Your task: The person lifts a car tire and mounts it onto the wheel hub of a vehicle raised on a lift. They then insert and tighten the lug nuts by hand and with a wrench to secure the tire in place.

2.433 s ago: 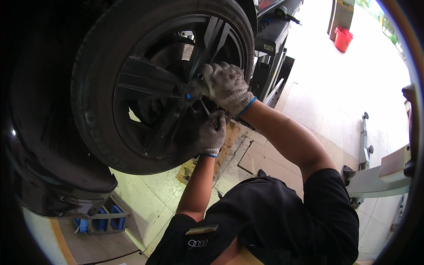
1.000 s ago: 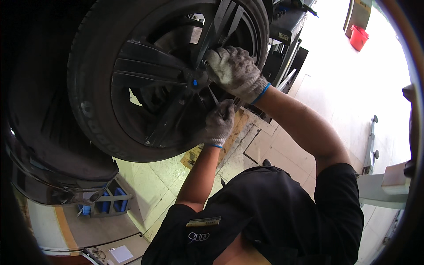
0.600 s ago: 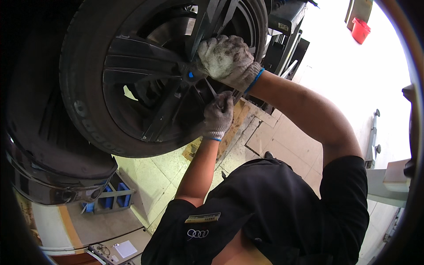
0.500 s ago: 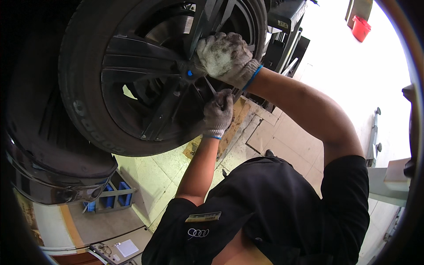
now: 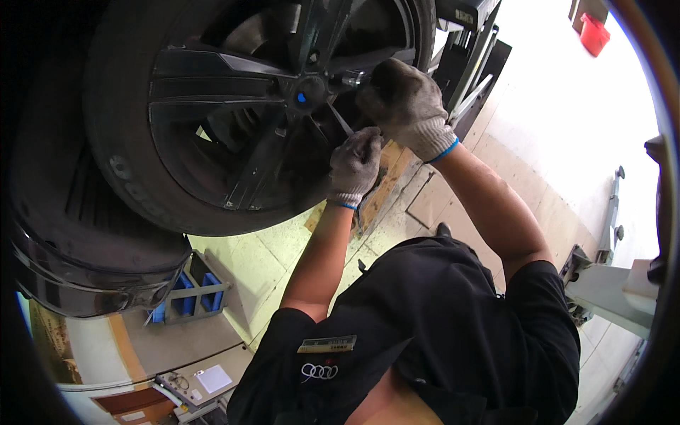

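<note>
A large black alloy wheel (image 5: 258, 166) with its tyre stands upright at the upper left, with a blue mark (image 5: 302, 98) on its hub centre. My right hand (image 5: 411, 103), in a dirty grey-white knit glove with a blue cuff edge, is closed in front of the right part of the wheel. A short shiny metal cylinder (image 5: 350, 78) sticks out from its fingers toward the hub; its exact kind is unclear. Below it my left hand (image 5: 355, 159), gloved alike, is closed at the outer end of a lower-right wheel spoke (image 5: 340, 119). What its fingers grip is partly hidden.
Dark car bodywork (image 5: 92, 276) lies at the left, below the tyre. Black equipment (image 5: 467, 64) stands right of the wheel. A red bucket (image 5: 594, 34) sits far right. A rack with blue parts (image 5: 188, 294) and a grey lift arm (image 5: 609, 290) flank me above the tiled floor.
My right hand has moved away from the hub, to the right and slightly down, exposing the hub and the shiny metal cylinder. My left hand stays at the spoke. The view has shifted slightly.
</note>
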Available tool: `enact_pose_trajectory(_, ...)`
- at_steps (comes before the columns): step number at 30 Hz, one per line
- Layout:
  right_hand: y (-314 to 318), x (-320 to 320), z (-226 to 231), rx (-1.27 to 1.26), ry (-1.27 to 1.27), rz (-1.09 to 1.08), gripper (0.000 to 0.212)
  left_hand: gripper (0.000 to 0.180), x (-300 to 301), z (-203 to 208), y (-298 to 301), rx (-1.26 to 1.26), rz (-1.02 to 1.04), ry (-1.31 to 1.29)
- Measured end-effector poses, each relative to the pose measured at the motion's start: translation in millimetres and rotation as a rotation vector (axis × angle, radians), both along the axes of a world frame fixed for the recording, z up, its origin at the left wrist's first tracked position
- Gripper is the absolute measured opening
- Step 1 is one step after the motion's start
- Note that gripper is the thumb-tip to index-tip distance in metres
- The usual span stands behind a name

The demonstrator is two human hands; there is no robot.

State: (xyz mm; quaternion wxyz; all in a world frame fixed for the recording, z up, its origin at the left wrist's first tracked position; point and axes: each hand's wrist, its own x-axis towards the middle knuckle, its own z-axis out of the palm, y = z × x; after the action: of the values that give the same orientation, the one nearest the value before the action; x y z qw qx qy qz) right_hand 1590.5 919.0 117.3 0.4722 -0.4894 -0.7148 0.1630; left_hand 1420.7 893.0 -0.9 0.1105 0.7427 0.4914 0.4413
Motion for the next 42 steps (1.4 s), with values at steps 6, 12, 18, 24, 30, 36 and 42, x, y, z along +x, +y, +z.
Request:
enact_pose_trajectory(6,0,-8,-50,-0.214,0.294,0.006,0.033,0.018,-5,-9,0,-0.112,-0.014,0.121)
enact_pose_trajectory(12,0,0,-52,-0.362,0.383,0.098,0.046,0.021,-3,-13,1,-0.087,-0.024,-0.034)
enact_pose_trajectory(18,2,-2,-67,-0.338,0.479,0.075,0.033,0.017,8,-3,-6,0.015,-0.024,-0.021)
enact_pose_trajectory(24,-5,5,-84,-0.35,0.484,0.076,0.029,0.018,9,1,-6,0.012,-0.009,0.012)
enact_pose_trajectory(30,-18,15,-93,-0.433,0.685,0.148,0.03,0.022,8,-6,-1,-0.18,-0.096,-0.227)
enact_pose_trajectory(36,-41,32,-100,-0.611,0.958,0.226,0.025,0.019,15,-1,-9,-0.2,-0.073,-0.278)
enact_pose_trajectory(42,-64,50,-105,-0.712,1.104,0.173,0.029,0.02,21,22,-14,-0.296,-0.035,-0.232)
